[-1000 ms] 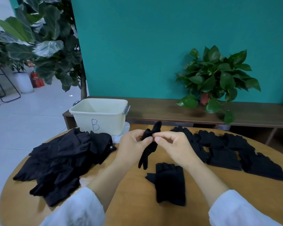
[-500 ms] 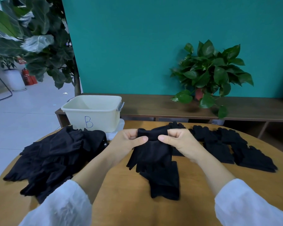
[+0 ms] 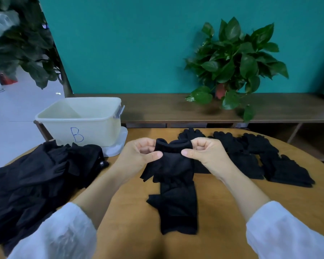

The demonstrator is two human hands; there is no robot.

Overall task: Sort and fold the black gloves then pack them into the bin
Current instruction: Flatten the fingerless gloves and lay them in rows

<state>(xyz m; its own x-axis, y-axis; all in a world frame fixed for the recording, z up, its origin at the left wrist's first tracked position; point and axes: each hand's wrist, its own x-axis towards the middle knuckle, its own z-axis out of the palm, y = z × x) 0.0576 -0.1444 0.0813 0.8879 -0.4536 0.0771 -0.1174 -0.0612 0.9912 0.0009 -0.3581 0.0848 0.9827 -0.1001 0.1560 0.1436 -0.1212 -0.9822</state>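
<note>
A black glove [image 3: 171,163] hangs by its cuff above the round wooden table [image 3: 223,212], fingers pointing down. My left hand [image 3: 138,156] pinches the cuff's left end and my right hand [image 3: 204,154] pinches its right end. Directly under it a second black glove [image 3: 178,208] lies flat on the table. A loose heap of black gloves [image 3: 37,180] covers the table's left side. Several flattened gloves [image 3: 266,159] lie in a row at the right. The cream bin [image 3: 94,126] marked "B" stands at the back left; its visible inside holds nothing.
The bin stands on a clear lid [image 3: 118,144]. Behind the table runs a low wooden bench [image 3: 166,107] with a potted green plant [image 3: 234,62] against a teal wall. A big leafy plant [image 3: 21,43] stands at the far left.
A second ago the glove was bunched between my fingertips; now it is spread wide by the cuff, with my hands apart, and hangs over the flat glove.
</note>
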